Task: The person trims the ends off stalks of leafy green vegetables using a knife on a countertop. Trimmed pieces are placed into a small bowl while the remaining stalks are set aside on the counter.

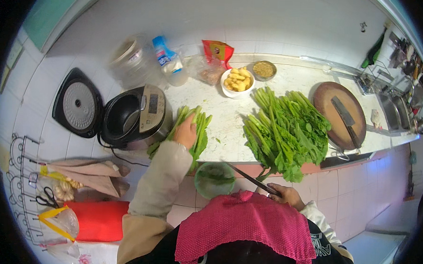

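My left hand [186, 131] is on the small bunch of leafy greens [201, 137] at the left of the counter, its fingers curled around the pale stalks. Some fingertips are hidden among them. In my right hand [286, 196], close to my body, is a knife [248, 176] with a long dark blade pointing up and left. A larger pile of leafy greens [291, 132] lies right of centre, stalks towards the wall, some leaves hanging over the front edge. Below that edge, near the knife tip, is a translucent green basin [214, 192] with green scraps inside.
An open rice cooker [138, 116] stands left. Along the wall are a bowl of ginger [238, 83], a metal bowl [264, 70] and a red packet [218, 52]. A cleaver [343, 111] lies on a round chopping board [326, 98], before the sink [396, 111].
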`<action>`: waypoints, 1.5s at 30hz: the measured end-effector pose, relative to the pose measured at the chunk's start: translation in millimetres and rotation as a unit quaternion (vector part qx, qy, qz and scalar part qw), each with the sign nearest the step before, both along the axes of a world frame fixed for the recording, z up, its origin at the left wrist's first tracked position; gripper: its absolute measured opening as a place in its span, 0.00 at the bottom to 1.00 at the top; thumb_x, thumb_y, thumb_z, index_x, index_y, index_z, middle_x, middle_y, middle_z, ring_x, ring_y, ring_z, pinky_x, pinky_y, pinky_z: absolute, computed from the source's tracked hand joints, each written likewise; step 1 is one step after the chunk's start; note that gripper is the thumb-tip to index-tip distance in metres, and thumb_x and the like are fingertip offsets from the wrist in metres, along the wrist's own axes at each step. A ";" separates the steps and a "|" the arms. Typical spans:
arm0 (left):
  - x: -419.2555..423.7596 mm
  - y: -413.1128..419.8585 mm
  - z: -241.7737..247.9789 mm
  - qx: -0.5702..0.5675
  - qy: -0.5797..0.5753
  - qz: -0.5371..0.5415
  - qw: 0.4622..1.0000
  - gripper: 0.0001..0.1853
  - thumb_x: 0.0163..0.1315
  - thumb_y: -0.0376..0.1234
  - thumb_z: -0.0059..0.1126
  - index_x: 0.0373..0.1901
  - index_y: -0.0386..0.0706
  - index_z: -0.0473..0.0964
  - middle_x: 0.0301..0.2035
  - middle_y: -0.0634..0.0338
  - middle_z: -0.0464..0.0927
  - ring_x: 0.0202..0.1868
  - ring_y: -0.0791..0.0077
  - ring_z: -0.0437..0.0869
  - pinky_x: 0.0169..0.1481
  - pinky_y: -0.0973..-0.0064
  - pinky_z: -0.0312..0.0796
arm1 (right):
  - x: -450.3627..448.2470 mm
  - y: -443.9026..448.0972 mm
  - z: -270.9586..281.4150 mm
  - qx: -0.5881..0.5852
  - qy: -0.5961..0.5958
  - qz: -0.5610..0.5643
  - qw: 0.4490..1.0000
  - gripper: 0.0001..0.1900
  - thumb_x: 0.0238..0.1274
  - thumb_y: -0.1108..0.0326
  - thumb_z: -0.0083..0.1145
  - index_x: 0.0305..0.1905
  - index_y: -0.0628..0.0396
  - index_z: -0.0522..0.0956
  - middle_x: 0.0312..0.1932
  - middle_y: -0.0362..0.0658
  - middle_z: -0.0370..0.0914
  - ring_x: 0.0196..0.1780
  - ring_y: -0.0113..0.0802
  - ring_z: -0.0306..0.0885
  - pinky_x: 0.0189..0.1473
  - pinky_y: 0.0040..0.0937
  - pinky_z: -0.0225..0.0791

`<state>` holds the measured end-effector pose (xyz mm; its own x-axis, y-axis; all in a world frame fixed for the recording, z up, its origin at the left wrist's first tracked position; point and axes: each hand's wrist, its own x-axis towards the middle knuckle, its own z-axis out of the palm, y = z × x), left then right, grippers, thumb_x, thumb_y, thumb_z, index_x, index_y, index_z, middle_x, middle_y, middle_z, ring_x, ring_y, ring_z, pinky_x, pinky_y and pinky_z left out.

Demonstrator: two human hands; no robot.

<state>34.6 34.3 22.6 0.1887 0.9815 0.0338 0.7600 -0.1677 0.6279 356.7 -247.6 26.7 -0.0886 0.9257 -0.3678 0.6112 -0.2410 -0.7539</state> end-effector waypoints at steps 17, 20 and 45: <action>200.5 -6.7 -60.0 -0.331 -0.018 -0.047 0.942 0.17 0.64 0.42 0.55 0.39 0.33 0.74 0.28 0.56 0.78 0.26 0.72 0.80 0.29 0.74 0.75 | 43.7 -58.5 6.9 0.036 0.075 -0.227 0.970 0.22 0.59 0.68 0.62 0.58 0.58 0.74 0.41 0.51 0.82 0.43 0.33 0.82 0.47 0.29 0.72; 193.8 -15.2 -56.4 -0.361 -0.103 0.027 0.926 0.15 0.65 0.38 0.55 0.41 0.33 0.72 0.32 0.53 0.79 0.32 0.68 0.83 0.34 0.73 0.78 | 43.9 -51.4 12.6 0.024 0.107 -0.251 0.962 0.22 0.58 0.71 0.62 0.58 0.59 0.74 0.41 0.49 0.82 0.43 0.29 0.80 0.47 0.28 0.71; 23.2 -111.3 25.3 -0.424 -0.346 -0.079 0.833 0.25 0.73 0.43 0.40 0.68 0.45 0.57 0.23 0.65 0.65 0.21 0.80 0.64 0.23 0.79 0.61 | -27.5 42.7 16.7 0.251 -0.020 -0.009 0.968 0.23 0.54 0.70 0.64 0.57 0.55 0.75 0.41 0.51 0.81 0.41 0.44 0.81 0.43 0.34 0.72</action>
<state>57.7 -77.0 47.8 0.5410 0.6725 -0.5051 0.1775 0.4957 0.8502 329.2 -204.9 43.5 -0.0654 0.9899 0.1257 0.6412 0.1383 -0.7548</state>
